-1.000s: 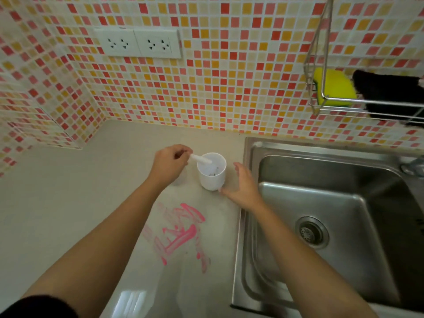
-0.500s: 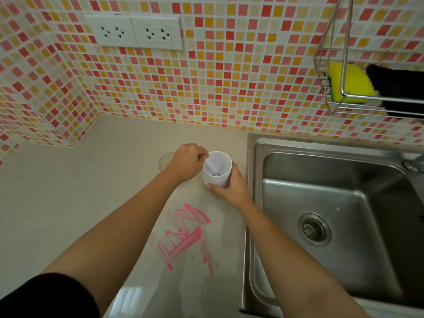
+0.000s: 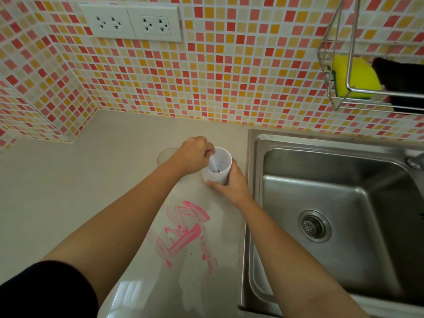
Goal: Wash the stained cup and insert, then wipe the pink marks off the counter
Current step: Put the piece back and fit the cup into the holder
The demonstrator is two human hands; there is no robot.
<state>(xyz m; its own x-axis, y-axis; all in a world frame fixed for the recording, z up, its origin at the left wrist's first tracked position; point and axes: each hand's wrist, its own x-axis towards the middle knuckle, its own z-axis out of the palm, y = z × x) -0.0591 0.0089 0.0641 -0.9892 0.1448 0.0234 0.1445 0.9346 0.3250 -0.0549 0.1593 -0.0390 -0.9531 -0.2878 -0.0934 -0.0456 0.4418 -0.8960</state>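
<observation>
While right hand (image 3: 232, 184) grips cup (image 3: 216, 176), left hand (image 3: 192, 156) pinches insert (image 3: 212, 160).
Insert leans toward 10 o'clock; sink (image 3: 321, 173) sits at 3 o'clock, nearer right hand.

The pale beige glossy counter (image 3: 68, 203) has a stainless steel sink (image 3: 253, 157) set in at its right. Smeared pink marks (image 3: 183, 232) lie near its front. Beyond them is a small white plastic cup (image 3: 219, 176), just beside the sink rim, with a faint round outline (image 3: 166, 156) to its left.
</observation>
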